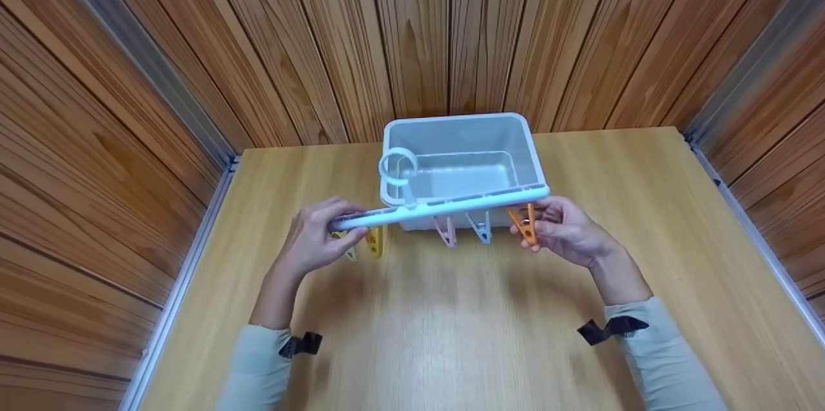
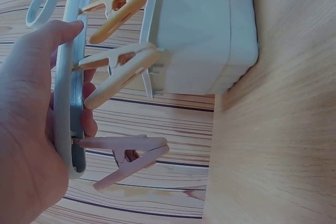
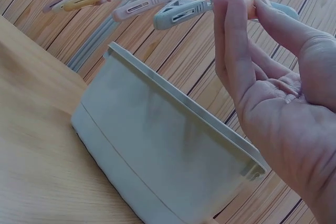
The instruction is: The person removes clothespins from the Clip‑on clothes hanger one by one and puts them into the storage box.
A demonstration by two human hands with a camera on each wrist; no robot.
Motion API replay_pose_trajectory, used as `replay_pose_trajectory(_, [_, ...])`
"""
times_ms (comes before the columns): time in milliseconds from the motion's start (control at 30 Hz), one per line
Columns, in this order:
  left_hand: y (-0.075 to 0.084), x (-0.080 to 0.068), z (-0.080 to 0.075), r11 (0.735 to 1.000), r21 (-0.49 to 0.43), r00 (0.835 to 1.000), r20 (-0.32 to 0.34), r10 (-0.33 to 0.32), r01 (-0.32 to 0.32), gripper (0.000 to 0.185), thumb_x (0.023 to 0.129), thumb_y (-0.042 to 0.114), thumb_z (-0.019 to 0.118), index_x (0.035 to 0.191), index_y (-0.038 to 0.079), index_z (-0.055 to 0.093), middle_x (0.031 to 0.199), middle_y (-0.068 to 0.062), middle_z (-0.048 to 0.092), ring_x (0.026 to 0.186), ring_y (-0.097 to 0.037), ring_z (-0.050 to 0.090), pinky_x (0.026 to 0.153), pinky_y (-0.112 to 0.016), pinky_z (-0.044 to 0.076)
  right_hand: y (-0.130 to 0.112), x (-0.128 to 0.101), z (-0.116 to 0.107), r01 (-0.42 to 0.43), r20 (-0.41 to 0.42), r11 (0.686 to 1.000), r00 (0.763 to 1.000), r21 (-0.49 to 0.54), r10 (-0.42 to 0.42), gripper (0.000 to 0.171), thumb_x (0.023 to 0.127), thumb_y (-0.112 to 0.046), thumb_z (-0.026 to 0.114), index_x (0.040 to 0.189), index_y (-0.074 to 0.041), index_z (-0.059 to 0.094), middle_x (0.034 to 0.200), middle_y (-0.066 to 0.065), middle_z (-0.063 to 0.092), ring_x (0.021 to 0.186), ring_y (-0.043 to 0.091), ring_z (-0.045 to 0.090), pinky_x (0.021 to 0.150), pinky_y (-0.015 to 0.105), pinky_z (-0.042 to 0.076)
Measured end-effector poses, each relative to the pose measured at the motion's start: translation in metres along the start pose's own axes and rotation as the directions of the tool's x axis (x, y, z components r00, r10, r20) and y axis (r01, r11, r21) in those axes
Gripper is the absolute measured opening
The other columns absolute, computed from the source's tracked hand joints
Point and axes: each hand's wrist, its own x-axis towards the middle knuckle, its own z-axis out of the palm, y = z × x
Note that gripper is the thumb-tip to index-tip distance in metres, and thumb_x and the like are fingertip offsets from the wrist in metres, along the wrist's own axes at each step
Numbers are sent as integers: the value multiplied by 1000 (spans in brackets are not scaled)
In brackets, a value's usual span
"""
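Both grips grasp the pale blue plastic peg hanger bar (image 1: 438, 208) at opposite ends: left hand (image 1: 319, 237) curls around one end, right hand (image 1: 567, 230) pinches the other beside the orange clothes peg (image 1: 525, 224). Held level above the wooden tabletop (image 1: 451, 321), its pegs dangle freely before the white plastic bin (image 1: 461, 163).

Light wooden table (image 1: 451, 334), pale bin (image 1: 464, 166) on it

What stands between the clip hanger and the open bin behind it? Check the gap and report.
Nothing visible. The clip hanger, held by the left hand and right hand, hangs over the front rim of the bin, whose inside looks empty. Its pegs dangle in front of the bin's wall.
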Motion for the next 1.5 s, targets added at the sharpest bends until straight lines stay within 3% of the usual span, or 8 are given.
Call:
replay_pose_trajectory(100, [1, 0, 0, 1000, 10, 1000, 4, -4, 4, 25, 99, 28, 86, 120, 14, 84, 111, -6, 83, 94, -20, 71, 83, -29, 52, 0, 0, 1, -21, 4, 1000, 1000, -6, 21, 45, 116, 4, 49, 161, 4, 53, 139, 13, 79, 116, 19, 83, 99, 27, 66])
replay_pose_trajectory(533, [1, 0, 3, 999, 32, 999, -44, 22, -21, 28, 100, 27, 86, 124, 13, 83, 112, -7, 83, 93, -21, 73, 82, -30, 57, -9, 4, 10, -80, -154, 992, 986, -95, 64, 44, 116, 6, 47, 156, -4, 61, 134, 7, 82, 113, 18, 85, 93, 23, 67])
replay_pose_trajectory(800, [-1, -2, -1, 998, 32, 997, -55, 50, -49, 26, 100, 23, 88, 123, 12, 84, 108, -8, 81, 89, -19, 71, 79, -27, 56, -12, 3, 13, -147, -275, 959, 958, -243, 78, 38, 114, 4, 56, 147, -10, 69, 123, 1, 84, 105, 14, 85, 90, 24, 68])
replay_pose_trajectory(1000, [0, -2, -4, 998, 38, 998, -36, 55, -54, 25, 101, 23, 86, 123, 12, 84, 107, -7, 82, 89, -18, 72, 80, -26, 57, -18, 4, 19, -254, -456, 896, 888, -365, 66, 38, 110, 5, 64, 140, -16, 71, 114, 2, 84, 98, 13, 85, 86, 27, 69])
replay_pose_trajectory(1100, [0, -3, -6, 999, 36, 999, -29, 32, -31, 24, 101, 23, 86, 123, 13, 84, 108, -6, 82, 90, -18, 72, 81, -27, 58, -21, 6, 24, -329, -553, 840, 832, -432, 42, 38, 108, 3, 69, 139, -18, 70, 111, 1, 83, 96, 14, 84, 85, 29, 70])
replay_pose_trajectory(1300, [4, -4, -8, 998, 66, 1000, -24, -5, 7, 24, 102, 28, 85, 123, 15, 84, 110, -5, 83, 91, -19, 72, 82, -28, 57, -27, 11, 30, -451, -694, 723, 718, -523, -54, 37, 103, -2, 80, 137, -8, 66, 107, -4, 76, 94, 12, 80, 83, 29, 70])
replay_pose_trajectory(1400, [5, -4, -7, 996, 90, 1000, -22, -5, 7, 24, 103, 30, 85, 123, 16, 85, 109, -4, 84, 90, -18, 71, 80, -29, 56, -29, 13, 31, -488, -739, 690, 665, -534, -101, 41, 99, -2, 85, 134, -5, 65, 104, -5, 72, 92, 10, 75, 81, 28, 69])
replay_pose_trajectory(1500, [4, -5, -5, 995, 99, 1000, -29, -1, 4, 24, 102, 29, 85, 122, 16, 85, 108, -4, 84, 89, -18, 72, 80, -29, 55, -30, 13, 30, -505, -751, 674, 651, -539, -113, 46, 97, -2, 86, 138, 0, 63, 103, -5, 71, 91, 9, 74, 81, 28, 69])
